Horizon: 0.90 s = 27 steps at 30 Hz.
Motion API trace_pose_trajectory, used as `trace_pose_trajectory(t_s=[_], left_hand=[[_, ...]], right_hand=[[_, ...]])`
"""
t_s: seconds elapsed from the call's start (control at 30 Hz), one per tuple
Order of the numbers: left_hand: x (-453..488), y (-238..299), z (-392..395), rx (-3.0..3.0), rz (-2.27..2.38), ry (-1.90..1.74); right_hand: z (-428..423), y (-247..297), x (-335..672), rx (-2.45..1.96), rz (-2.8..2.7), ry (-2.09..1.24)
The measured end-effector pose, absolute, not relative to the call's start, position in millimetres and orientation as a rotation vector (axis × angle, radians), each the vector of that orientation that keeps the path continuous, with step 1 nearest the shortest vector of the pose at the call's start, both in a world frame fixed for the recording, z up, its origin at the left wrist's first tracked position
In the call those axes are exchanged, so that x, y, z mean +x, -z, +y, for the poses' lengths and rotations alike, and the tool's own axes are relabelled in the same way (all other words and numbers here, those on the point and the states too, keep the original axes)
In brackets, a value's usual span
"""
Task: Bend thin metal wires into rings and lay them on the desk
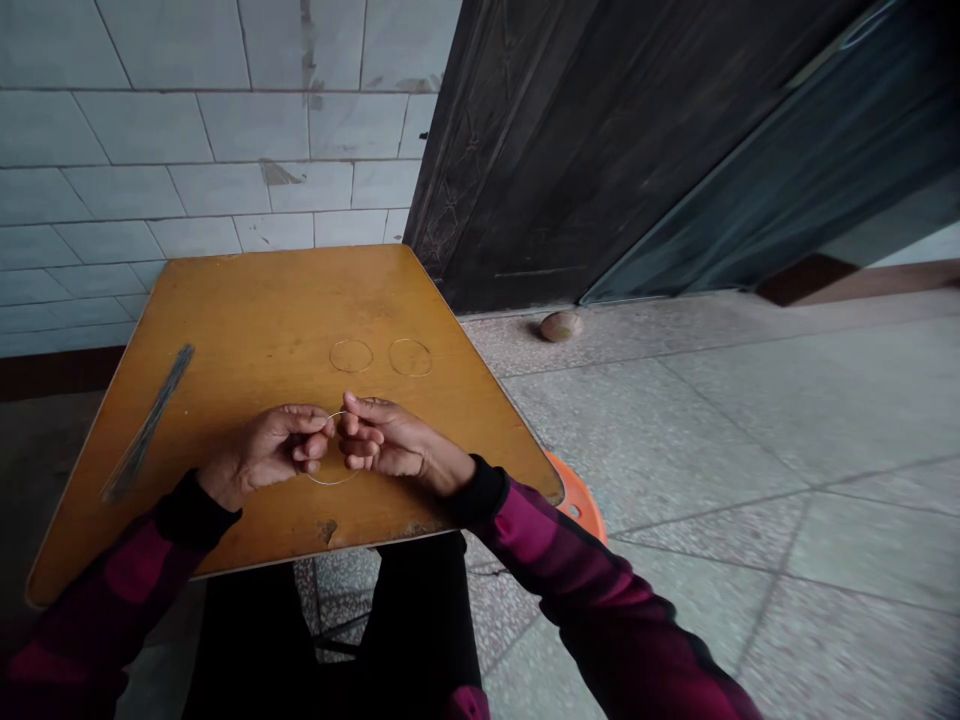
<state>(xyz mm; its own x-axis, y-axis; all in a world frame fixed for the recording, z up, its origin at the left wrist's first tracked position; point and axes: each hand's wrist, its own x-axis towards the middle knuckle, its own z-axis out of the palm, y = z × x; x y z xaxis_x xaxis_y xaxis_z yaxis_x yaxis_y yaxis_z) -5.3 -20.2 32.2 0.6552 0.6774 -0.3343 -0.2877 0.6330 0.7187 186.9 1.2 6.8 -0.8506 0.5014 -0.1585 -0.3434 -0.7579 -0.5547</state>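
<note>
The left hand (pixel 262 455) and the right hand (pixel 394 445) are held close together above the near half of a yellow-orange wooden tabletop (pixel 247 310), with their fingertips almost meeting. A thin wire ring (pixel 330 484) sits between them, its lower arc showing below the hands, clear of neither hand's reach. On each hand the thumb and forefinger appear to pinch the wire near the top of the ring, while the remaining fingers (pixel 311 450) curl inward, pressed together. The wire is very fine at this viewing angle, so the exact contact points cannot be confirmed.

Two similar wire rings (pixel 352 341) lie flat on the tabletop just beyond the hands, side by side and slightly apart. A long, dark, narrow bundle of strands (pixel 148 425) lies diagonally near the left edge of the tabletop. Plaid magenta-and-black sleeves (pixel 570 560) with black cuffs extend from both wrists to the lower corners of the view.

The far corner of the tabletop stands beside a white tiled wall (pixel 187 130) and a dark wooden door (pixel 570 170). An orange stool (pixel 581 500) shows just past the tabletop's right edge. A rounded brown stone (pixel 561 326) rests on the speckled floor (pixel 712 440) by the door.
</note>
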Motion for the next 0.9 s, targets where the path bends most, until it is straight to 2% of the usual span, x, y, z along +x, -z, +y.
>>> trace_pose_trajectory(t_s=[0.43,0.57,0.77,0.9], left_hand=[[-2,-26,-17,0.699,0.683,-0.622],[-1,-30,-17,0.723,0.718,-0.668],[-4,-29,-16,0.731,0.781,-0.744],[-6,-20,-14,0.739,0.736,-0.812]], right_hand=[[-1,-11,180,-0.571,-0.867,-2.425],[-2,-10,176,-0.709,-0.974,-2.256],[3,-6,180,-0.838,-1.27,-1.801],[9,-2,182,-0.868,-1.338,-1.686]])
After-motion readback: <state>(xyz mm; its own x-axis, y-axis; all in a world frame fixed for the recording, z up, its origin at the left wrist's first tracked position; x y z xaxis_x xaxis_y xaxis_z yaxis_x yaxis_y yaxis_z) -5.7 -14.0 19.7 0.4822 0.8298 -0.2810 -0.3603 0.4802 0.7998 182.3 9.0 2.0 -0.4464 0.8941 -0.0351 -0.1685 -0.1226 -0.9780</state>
